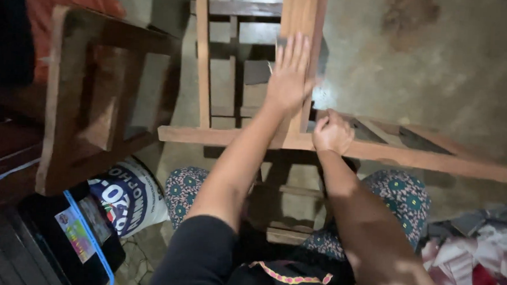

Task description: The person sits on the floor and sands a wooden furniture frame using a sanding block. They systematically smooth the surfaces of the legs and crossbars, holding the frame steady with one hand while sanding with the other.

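Head view: left hand (289,75) flat on upright plank (302,13).

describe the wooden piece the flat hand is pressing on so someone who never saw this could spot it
Start at the long wooden rail crossing the picture above the person's knees. An upright plank rises from its middle towards the top edge, with the left hand spread flat on it. It is broader and smoother than the thin slat to its left.

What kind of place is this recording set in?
Probably a home woodworking spot on the floor: a bare concrete floor, an unfinished wooden frame under the left hand and right hand, a wooden stool nearby.
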